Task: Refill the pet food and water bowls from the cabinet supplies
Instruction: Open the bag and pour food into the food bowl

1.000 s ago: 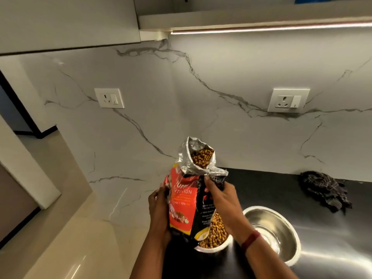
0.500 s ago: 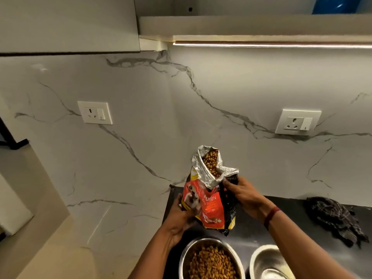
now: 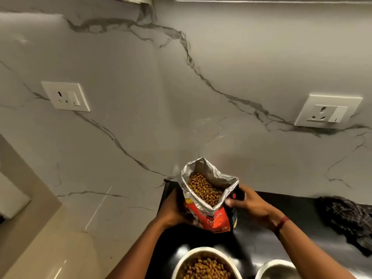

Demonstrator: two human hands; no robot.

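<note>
**Pet food bag held upright in both hands above the filled bowl**

Pet food bag (image 3: pixel 216 221), red and black with a silver lining, stands upright near the back left corner of a glossy black desk (image 3: pixel 251 246). Its top is open and we see brown kibble (image 3: pixel 203 190) inside. We cannot tell whether its base rests on the desk.

Behind it rises a white marble wall (image 3: pixel 181 93) with grey veins. The wall carries two white sockets, one on the left (image 3: pixel 65 96) and one on the right (image 3: pixel 327 111). A light strip (image 3: pixel 261 1) glows along the top edge. A dark checked cloth (image 3: pixel 346 218) lies crumpled on the desk at the right.

At the bottom edge, a steel bowl (image 3: pixel 182 262) holds kibble. Just beside it, to the right, we see part of a second steel bowl (image 3: pixel 275 266); its contents are out of frame.

The left hand (image 3: pixel 173 210) curls around the bag's left side, low down. The right hand (image 3: pixel 247 202) grips the bag's right edge near the open top, thumb in front. A red band (image 3: pixel 280 223) circles the right wrist.
</note>
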